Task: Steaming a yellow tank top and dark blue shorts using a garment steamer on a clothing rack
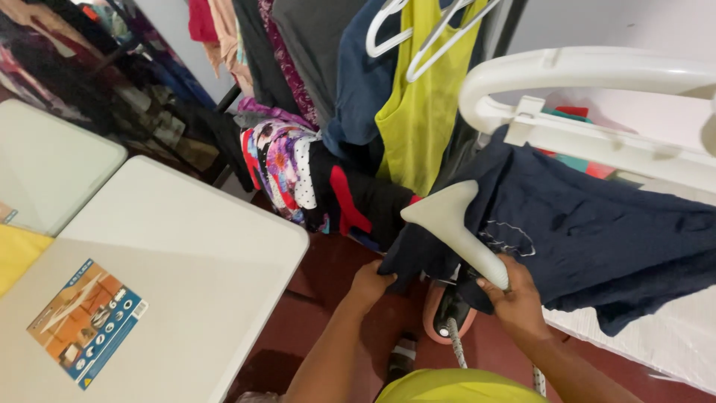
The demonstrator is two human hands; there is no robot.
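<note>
A dark navy garment (589,231) hangs from a white plastic hanger frame (589,71) at the right. My left hand (369,283) pinches the garment's lower left corner and pulls it taut. My right hand (514,298) grips the handle of a white garment steamer head (451,216), whose flat triangular nozzle rests against the navy cloth. The steamer's braided hose (455,347) runs down to a pink and black base unit (447,310) on the floor.
A white folding table (201,246) with a colourful sticker (86,321) fills the left. Behind it a rack holds several hanging clothes, among them a lime-yellow top (421,112) on white hangers and a patterned pile (287,168). The floor is dark red.
</note>
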